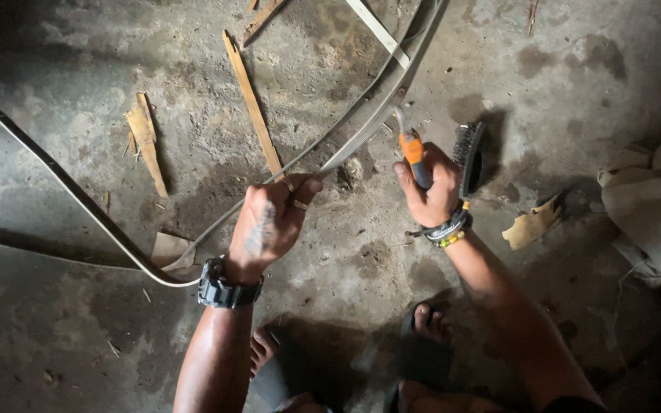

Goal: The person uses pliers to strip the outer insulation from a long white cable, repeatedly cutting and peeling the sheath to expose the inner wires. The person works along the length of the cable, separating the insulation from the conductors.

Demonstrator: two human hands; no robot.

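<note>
At frame centre, the left hand is clamped on a bent strip; the right hand grips a knife at it. Shavings lie around; how much trimming remains is unclear.

A rough workshop floor: stained bare concrete littered with wood offcuts and splinters, long bent strips curving across it, a wire brush lying right, crumpled sacking far right.
</note>
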